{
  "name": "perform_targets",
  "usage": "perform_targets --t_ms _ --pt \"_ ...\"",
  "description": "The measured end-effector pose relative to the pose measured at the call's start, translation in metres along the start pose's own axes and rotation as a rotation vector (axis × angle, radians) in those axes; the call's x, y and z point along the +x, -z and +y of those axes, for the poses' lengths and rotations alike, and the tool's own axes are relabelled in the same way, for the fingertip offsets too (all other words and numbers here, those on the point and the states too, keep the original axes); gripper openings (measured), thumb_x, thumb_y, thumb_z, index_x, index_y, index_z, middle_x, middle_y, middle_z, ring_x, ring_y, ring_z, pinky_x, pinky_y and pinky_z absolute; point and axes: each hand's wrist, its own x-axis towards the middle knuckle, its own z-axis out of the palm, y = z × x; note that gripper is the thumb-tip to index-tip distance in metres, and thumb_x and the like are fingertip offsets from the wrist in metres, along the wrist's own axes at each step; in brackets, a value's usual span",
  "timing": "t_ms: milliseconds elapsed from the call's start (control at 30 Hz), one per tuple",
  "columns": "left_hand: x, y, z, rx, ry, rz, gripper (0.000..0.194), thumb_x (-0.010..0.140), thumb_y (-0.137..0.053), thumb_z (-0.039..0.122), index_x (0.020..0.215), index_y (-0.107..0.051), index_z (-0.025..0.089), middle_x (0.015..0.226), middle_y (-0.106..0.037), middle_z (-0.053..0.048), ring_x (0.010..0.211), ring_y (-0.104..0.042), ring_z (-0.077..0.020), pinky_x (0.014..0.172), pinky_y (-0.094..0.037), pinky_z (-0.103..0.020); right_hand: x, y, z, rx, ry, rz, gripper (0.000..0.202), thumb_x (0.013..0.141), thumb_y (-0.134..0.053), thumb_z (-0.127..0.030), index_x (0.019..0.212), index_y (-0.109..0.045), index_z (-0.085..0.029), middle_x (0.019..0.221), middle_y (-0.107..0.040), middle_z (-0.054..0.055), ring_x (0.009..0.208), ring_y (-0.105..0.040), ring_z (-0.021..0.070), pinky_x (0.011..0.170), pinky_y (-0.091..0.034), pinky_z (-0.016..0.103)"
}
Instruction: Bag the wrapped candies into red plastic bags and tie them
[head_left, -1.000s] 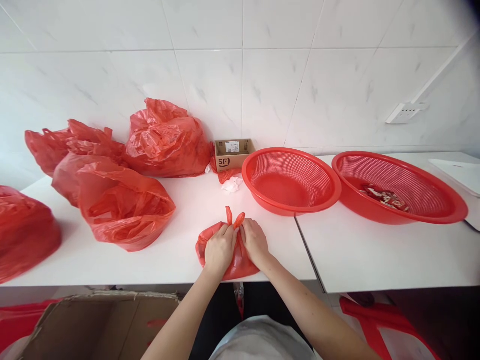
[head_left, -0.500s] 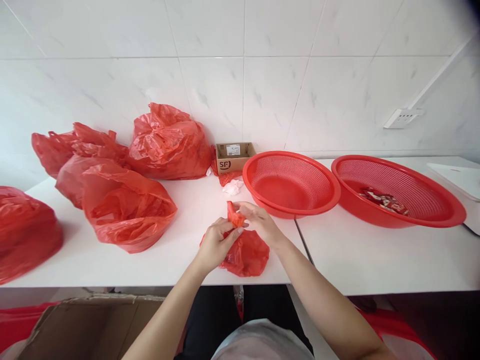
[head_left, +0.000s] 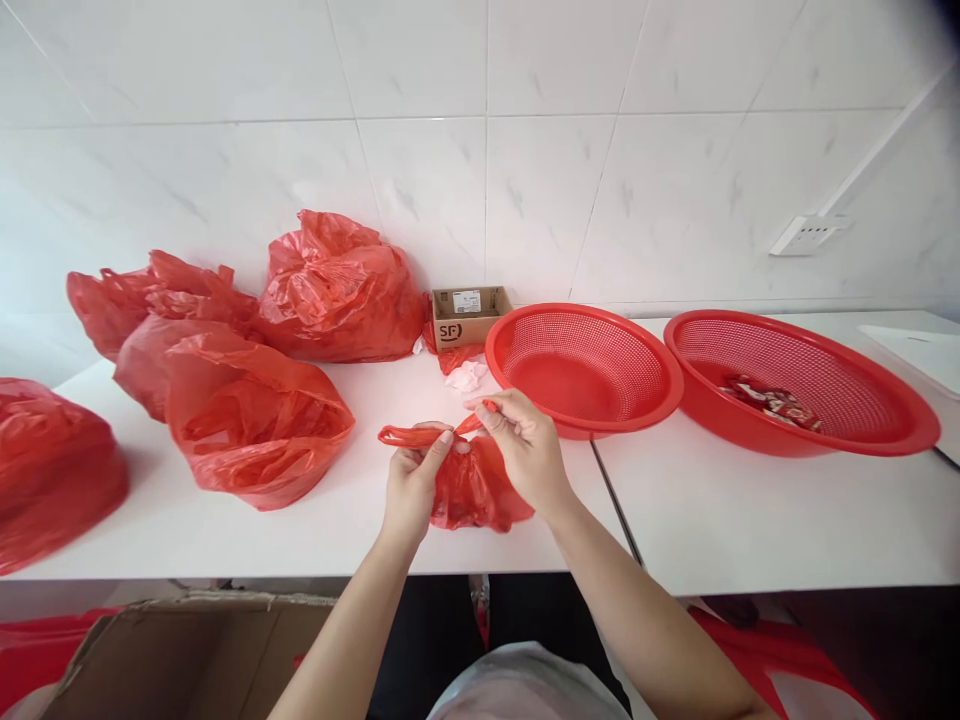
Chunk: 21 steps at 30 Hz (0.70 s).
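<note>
A small red plastic bag [head_left: 480, 490] rests on the white table between my hands, its top gathered and twisted. My left hand [head_left: 414, 480] pinches one handle of it, and a loop of that handle sticks out to the left. Between the fingers and thumb of my right hand [head_left: 525, 445] is the other handle, drawn up to the right. Both hands are closed on the bag, close together above it. Just beyond them lies a crumpled pale pink piece of plastic [head_left: 466, 376].
Large red bags [head_left: 345, 290] stand at the left, an open one [head_left: 255, 420] nearest. A small carton [head_left: 469, 318] is by the wall. Right of it are a red basket [head_left: 585, 370] and a larger one [head_left: 795, 385] holding small wrapped pieces. A cardboard box [head_left: 187, 650] sits below the table edge.
My hands have moved apart and each now holds a separate handle. The left handle loop has come out to the left, and my right hand has closed.
</note>
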Motion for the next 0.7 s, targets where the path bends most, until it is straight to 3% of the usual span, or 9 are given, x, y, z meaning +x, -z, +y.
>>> perform_targets --t_ms 67,267,367,433,500,600,700 --pt "-0.001 0.003 0.004 -0.016 -0.009 0.016 0.022 0.085 -0.067 0.04 0.09 -0.065 0.018 0.086 -0.07 -0.003 0.079 -0.064 -0.0166 0.074 -0.05 -0.027 -0.014 -0.001 -0.005 0.009 0.002 -0.004 0.023 0.095 -0.057 -0.04 0.093 -0.071 -0.022 0.095 -0.067 0.005 0.084 -0.067 0.0165 0.077 -0.058 0.03" --pt "0.0 0.017 0.011 0.012 -0.02 -0.08 0.018 0.077 -0.076 0.031 0.081 -0.064 0.018 0.088 -0.072 -0.004 0.085 -0.067 -0.0182 0.083 -0.05 -0.032 -0.039 0.01 0.017 0.075 -0.292 -0.094 0.021 0.092 -0.058 -0.04 0.099 -0.061 -0.02 0.076 -0.062 0.0 0.065 -0.065 0.0153 0.062 -0.059 0.03" --pt "0.001 0.023 0.013 0.076 -0.057 -0.152 0.015 0.074 -0.077 0.025 0.077 -0.065 0.017 0.09 -0.071 -0.006 0.087 -0.066 -0.0184 0.083 -0.05 -0.032 -0.036 0.017 0.021 -0.212 -0.172 -0.073 0.017 0.09 -0.055 -0.029 0.105 -0.057 -0.021 0.085 -0.062 0.002 0.069 -0.062 0.0152 0.063 -0.055 0.03" --pt "0.001 0.026 0.016 0.127 -0.093 -0.188 0.013 0.072 -0.076 0.02 0.076 -0.064 0.017 0.089 -0.068 -0.005 0.086 -0.064 -0.0178 0.08 -0.05 -0.031 -0.03 0.018 0.016 -0.375 0.008 -0.037 0.024 0.087 -0.053 -0.018 0.11 -0.058 -0.022 0.1 -0.064 0.005 0.089 -0.063 0.0182 0.076 -0.055 0.034" --pt "0.001 0.028 0.021 0.174 -0.123 -0.227 0.013 0.07 -0.074 0.015 0.075 -0.063 0.018 0.087 -0.066 -0.004 0.083 -0.063 -0.0168 0.076 -0.05 -0.029 -0.023 0.016 0.011 -0.394 0.132 -0.087 0.034 0.084 -0.051 -0.011 0.115 -0.059 -0.023 0.114 -0.065 0.006 0.109 -0.06 0.0198 0.093 -0.05 0.037" --pt "-0.002 0.026 0.026 0.228 -0.144 -0.263 0.013 0.069 -0.069 0.013 0.074 -0.058 0.018 0.082 -0.063 -0.002 0.071 -0.061 -0.0141 0.063 -0.049 -0.025 -0.019 0.007 0.009 -0.253 0.065 -0.229 0.032 0.085 -0.052 -0.012 0.114 -0.059 -0.023 0.111 -0.067 0.004 0.105 -0.063 0.0169 0.096 -0.05 0.035" --pt "-0.004 0.021 0.023 0.279 -0.169 -0.19 0.013 0.071 -0.063 0.011 0.078 -0.055 0.019 0.076 -0.06 0.001 0.06 -0.057 -0.0116 0.055 -0.047 -0.023 -0.026 -0.006 0.015 -0.161 -0.042 -0.211 0.018 0.085 -0.055 -0.016 0.102 -0.058 -0.022 0.096 -0.068 0.001 0.09 -0.066 0.0154 0.085 -0.053 0.031"
